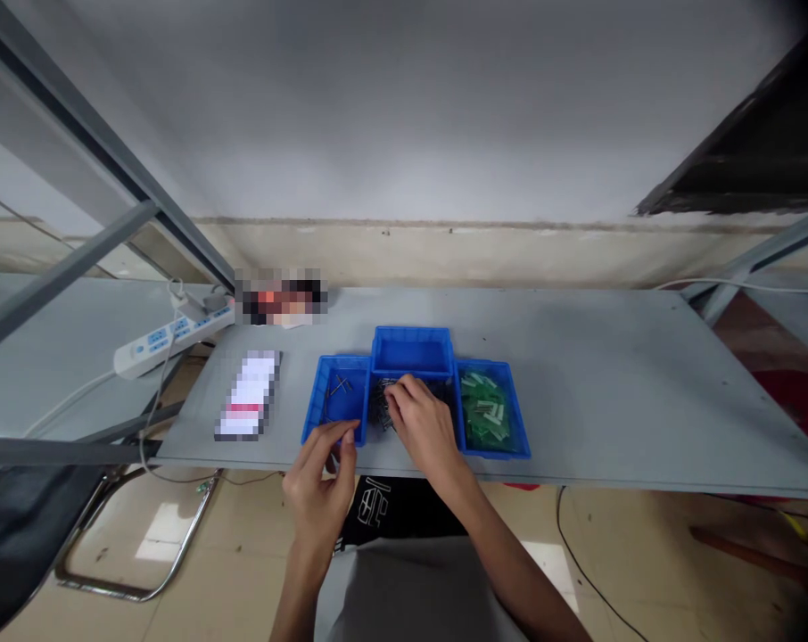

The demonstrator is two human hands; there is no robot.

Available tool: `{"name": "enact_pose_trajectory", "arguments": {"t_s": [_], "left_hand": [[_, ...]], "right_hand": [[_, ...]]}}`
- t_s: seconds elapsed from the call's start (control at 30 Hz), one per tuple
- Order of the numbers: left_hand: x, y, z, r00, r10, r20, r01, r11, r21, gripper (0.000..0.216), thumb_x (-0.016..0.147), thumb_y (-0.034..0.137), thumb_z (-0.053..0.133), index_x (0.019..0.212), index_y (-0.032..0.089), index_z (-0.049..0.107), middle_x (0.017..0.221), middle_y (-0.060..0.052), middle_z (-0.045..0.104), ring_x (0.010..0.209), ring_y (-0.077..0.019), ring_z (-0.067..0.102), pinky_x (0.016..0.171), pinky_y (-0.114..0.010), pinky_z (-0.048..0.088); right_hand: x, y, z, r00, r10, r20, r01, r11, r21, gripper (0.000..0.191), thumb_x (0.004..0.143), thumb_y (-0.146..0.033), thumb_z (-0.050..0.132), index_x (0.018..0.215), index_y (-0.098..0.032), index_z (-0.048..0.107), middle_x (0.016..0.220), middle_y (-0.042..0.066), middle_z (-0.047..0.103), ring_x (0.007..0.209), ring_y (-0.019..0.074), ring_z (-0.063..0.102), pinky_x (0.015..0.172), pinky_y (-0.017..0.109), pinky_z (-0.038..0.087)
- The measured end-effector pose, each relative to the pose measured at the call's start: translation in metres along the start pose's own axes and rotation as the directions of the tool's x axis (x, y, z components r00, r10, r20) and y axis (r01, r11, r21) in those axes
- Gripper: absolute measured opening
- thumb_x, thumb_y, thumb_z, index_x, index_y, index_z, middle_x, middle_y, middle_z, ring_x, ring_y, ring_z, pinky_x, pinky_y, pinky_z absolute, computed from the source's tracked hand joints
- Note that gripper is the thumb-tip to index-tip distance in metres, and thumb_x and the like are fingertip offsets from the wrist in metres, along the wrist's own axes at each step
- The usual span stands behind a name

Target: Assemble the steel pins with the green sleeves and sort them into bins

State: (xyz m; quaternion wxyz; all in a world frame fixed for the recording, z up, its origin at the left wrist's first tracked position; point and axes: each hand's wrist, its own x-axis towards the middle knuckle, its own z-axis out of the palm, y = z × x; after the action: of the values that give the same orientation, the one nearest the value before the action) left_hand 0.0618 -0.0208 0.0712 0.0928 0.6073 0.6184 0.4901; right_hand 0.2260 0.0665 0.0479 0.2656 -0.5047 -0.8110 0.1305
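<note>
My right hand [423,423] reaches over the middle blue bin [448,419], which holds many small dark metal pieces [380,408]. Its fingers are drawn together among the pieces, and whatever they grip is hidden. My left hand [320,468] is at the front edge of the left blue bin [315,401], thumb and fingertips closed together. Anything between them is too small to make out. A few thin metal pins [339,385] lie in that left bin. The right blue bin [521,437] holds small whitish pieces [490,412] on green plastic.
Behind the middle bin stands another blue bin [412,349]. A phone [249,395] with a lit screen lies left on the grey table [597,383]. A white power strip [169,337] with cables and a blurred-out item [282,299] are at the back left.
</note>
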Motion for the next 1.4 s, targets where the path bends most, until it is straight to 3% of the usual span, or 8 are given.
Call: {"name": "enact_pose_trajectory", "arguments": {"t_s": [0.23, 0.4, 0.5, 0.6, 0.77, 1.13, 1.23, 1.4], "left_hand": [[-0.002, 0.001, 0.002, 0.999, 0.008, 0.043, -0.007, 1.0, -0.028, 0.017, 0.108, 0.016, 0.065, 0.114, 0.022, 0.08, 0.103, -0.005, 0.081, 0.073, -0.014, 0.068, 0.068, -0.026, 0.054], [-0.005, 0.012, 0.017, 0.972, 0.078, 0.221, -0.054, 0.992, -0.115, 0.027, 0.107, 0.019, 0.069, 0.132, 0.023, 0.076, 0.112, -0.007, 0.081, 0.07, -0.0127, 0.07, 0.066, -0.024, 0.058], [-0.008, 0.02, 0.028, 0.94, 0.156, 0.304, -0.1, 0.976, -0.192, 0.02, 0.108, 0.019, 0.065, 0.121, 0.023, 0.079, 0.107, -0.008, 0.083, 0.085, -0.018, 0.078, 0.076, -0.027, 0.062], [-0.011, 0.028, 0.034, 0.925, 0.189, 0.33, -0.113, 0.965, -0.236, 0.019, 0.109, 0.018, 0.062, 0.111, 0.022, 0.08, 0.098, -0.008, 0.082, 0.085, -0.0197, 0.079, 0.078, -0.028, 0.063], [-0.018, 0.04, 0.035, 0.938, 0.161, 0.307, -0.082, 0.963, -0.256, 0.018, 0.108, 0.017, 0.062, 0.111, 0.021, 0.08, 0.1, -0.008, 0.082, 0.089, -0.0205, 0.08, 0.08, -0.029, 0.064], [-0.048, 0.064, 0.027, 0.979, 0.042, 0.2, 0.012, 0.966, -0.259, 0.015, 0.105, 0.018, 0.066, 0.107, 0.022, 0.081, 0.09, -0.005, 0.081, 0.07, -0.0163, 0.074, 0.062, -0.024, 0.057], [-0.052, 0.067, 0.025, 0.985, 0.028, 0.172, 0.019, 0.964, -0.265, 0.014, 0.104, 0.017, 0.068, 0.106, 0.022, 0.08, 0.089, -0.004, 0.08, 0.068, -0.0154, 0.071, 0.061, -0.023, 0.056], [-0.051, 0.063, 0.021, 0.989, 0.015, 0.145, 0.025, 0.963, -0.269, 0.011, 0.103, 0.016, 0.071, 0.104, 0.022, 0.081, 0.085, -0.003, 0.078, 0.066, -0.0141, 0.068, 0.062, -0.023, 0.054]], "right_hand": [[-0.016, -0.01, -0.027, 0.979, 0.051, -0.199, -0.002, 0.971, 0.238, 0.016, 0.113, -0.018, 0.054, 0.114, -0.024, 0.069, 0.112, 0.006, 0.074, 0.1, 0.0191, 0.075, 0.09, 0.031, 0.06], [-0.049, -0.021, -0.048, 0.96, 0.113, -0.256, 0.012, 0.899, 0.439, 0.013, 0.111, -0.018, 0.06, 0.111, -0.026, 0.069, 0.11, 0.006, 0.073, 0.087, 0.0178, 0.073, 0.077, 0.031, 0.061], [-0.066, -0.021, -0.053, 0.952, 0.153, -0.265, 0.001, 0.865, 0.501, 0.013, 0.109, -0.017, 0.061, 0.111, -0.027, 0.07, 0.108, 0.006, 0.073, 0.084, 0.0182, 0.071, 0.071, 0.031, 0.059], [-0.076, -0.016, -0.057, 0.95, 0.171, -0.261, -0.011, 0.854, 0.52, 0.012, 0.108, -0.017, 0.062, 0.109, -0.026, 0.07, 0.106, 0.005, 0.073, 0.078, 0.0168, 0.068, 0.066, 0.03, 0.057], [-0.084, -0.008, -0.063, 0.953, 0.159, -0.259, 0.013, 0.828, 0.56, 0.013, 0.107, -0.015, 0.063, 0.109, -0.025, 0.07, 0.105, 0.004, 0.073, 0.075, 0.0149, 0.065, 0.063, 0.028, 0.054], [-0.108, -0.013, -0.073, 0.972, 0.111, -0.208, 0.043, 0.785, 0.619, 0.015, 0.107, -0.019, 0.063, 0.117, -0.026, 0.071, 0.107, 0.005, 0.073, 0.074, 0.0154, 0.066, 0.063, 0.027, 0.055], [-0.109, -0.013, -0.075, 0.978, 0.092, -0.189, 0.048, 0.777, 0.628, 0.022, 0.107, -0.018, 0.064, 0.125, -0.028, 0.071, 0.11, 0.005, 0.073, 0.071, 0.0142, 0.064, 0.061, 0.027, 0.055], [-0.106, -0.013, -0.072, 0.982, 0.046, -0.183, 0.079, 0.78, 0.62, 0.018, 0.106, -0.017, 0.065, 0.117, -0.027, 0.076, 0.111, 0.005, 0.072, 0.075, 0.0141, 0.065, 0.063, 0.027, 0.055]]}}
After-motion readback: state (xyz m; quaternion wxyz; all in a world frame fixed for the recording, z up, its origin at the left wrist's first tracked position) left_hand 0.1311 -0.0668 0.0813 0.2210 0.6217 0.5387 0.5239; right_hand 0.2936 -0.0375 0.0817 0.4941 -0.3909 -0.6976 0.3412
